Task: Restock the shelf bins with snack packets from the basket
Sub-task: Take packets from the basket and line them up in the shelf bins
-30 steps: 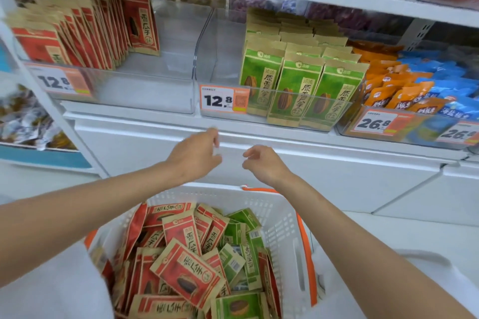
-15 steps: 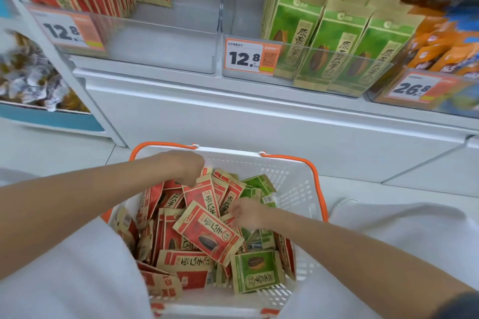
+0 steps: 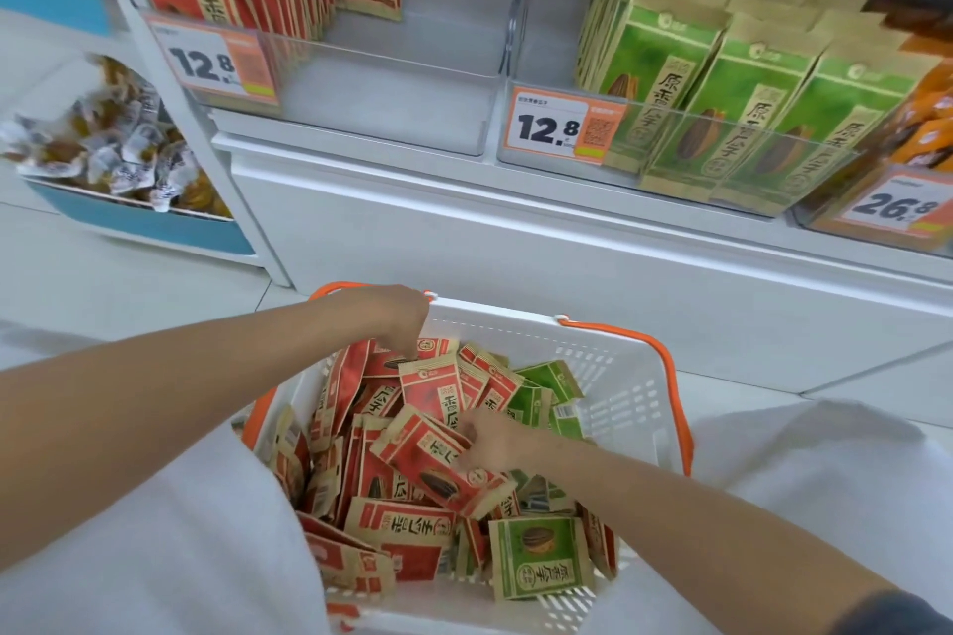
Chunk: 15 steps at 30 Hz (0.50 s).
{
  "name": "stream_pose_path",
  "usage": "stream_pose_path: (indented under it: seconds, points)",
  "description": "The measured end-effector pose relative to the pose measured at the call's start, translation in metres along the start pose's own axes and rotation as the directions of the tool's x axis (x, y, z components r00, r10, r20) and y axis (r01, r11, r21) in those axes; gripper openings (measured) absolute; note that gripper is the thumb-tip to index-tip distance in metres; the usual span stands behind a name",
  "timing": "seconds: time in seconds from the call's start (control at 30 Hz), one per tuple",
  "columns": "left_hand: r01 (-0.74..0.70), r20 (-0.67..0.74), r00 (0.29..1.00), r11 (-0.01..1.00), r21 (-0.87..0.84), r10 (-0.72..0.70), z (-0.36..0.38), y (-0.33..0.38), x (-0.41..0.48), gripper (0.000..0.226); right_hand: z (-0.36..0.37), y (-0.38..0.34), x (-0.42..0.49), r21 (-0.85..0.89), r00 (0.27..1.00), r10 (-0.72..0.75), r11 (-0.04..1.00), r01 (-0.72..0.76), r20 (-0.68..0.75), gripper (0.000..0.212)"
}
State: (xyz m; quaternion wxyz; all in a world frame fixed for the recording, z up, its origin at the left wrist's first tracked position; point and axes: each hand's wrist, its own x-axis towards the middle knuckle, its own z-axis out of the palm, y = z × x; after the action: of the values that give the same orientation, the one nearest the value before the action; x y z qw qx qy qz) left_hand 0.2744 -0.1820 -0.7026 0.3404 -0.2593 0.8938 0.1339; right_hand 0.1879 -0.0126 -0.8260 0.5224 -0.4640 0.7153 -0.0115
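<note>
Two red-and-kraft snack packets (image 3: 438, 459) are sought in the white plastic basket (image 3: 495, 314): one at its far edge under the left hand (image 3: 387, 320), grip unclear, one mid-pile pinched by the right hand (image 3: 497, 443), likely for the half-empty clear bin (image 3: 392, 83).

White shelving unit (image 3: 515, 273), plain closed base panel under the lowest shelf. Pale tiled floor (image 3: 129, 284), thin grey joint lines. At left, white upright post (image 3: 209, 165) and blue-fronted side shelf (image 3: 154, 232) heaped with small wrapped sweets (image 3: 113, 150). Soft, even light.
</note>
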Motion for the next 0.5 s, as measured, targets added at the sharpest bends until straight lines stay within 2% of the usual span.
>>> stream_pose_path:
  seconds: [0.17, 0.27, 0.33, 0.37, 0.43, 0.5]
  points:
    - [0.025, -0.164, 0.985, 0.983, -0.181, -0.055, -0.012, -0.018, -0.007, 0.032, -0.049, -0.027, -0.013, 0.273, 0.979, -0.034, 0.958, 0.089, -0.2, 0.024]
    - [0.012, -0.325, 0.938, 0.952, -0.306, -0.117, -0.024, -0.027, -0.016, 0.028, -0.081, -0.04, -0.032, 0.402, 0.927, -0.022, 0.897, 0.184, -0.375, 0.024]
    - [-0.029, -0.492, 0.843, 0.896, -0.443, -0.217, -0.036, -0.036, -0.023, 0.016, -0.104, -0.051, -0.05, 0.474, 0.88, 0.006, 0.844, 0.25, -0.476, 0.021]
    - [-0.061, -0.576, 0.768, 0.864, -0.501, -0.28, -0.042, -0.041, -0.027, 0.013, -0.116, -0.057, -0.06, 0.495, 0.855, 0.016, 0.821, 0.285, -0.519, 0.018]
    - [-0.112, -0.691, 0.61, 0.821, -0.56, -0.388, -0.054, -0.052, -0.036, 0.017, -0.139, -0.072, -0.078, 0.517, 0.81, 0.007, 0.773, 0.368, -0.587, 0.015]
    - [-0.164, -0.755, 0.498, 0.809, -0.565, -0.427, -0.067, -0.063, -0.045, 0.025, -0.161, -0.091, -0.093, 0.492, 0.762, -0.022, 0.751, 0.44, -0.648, 0.018]
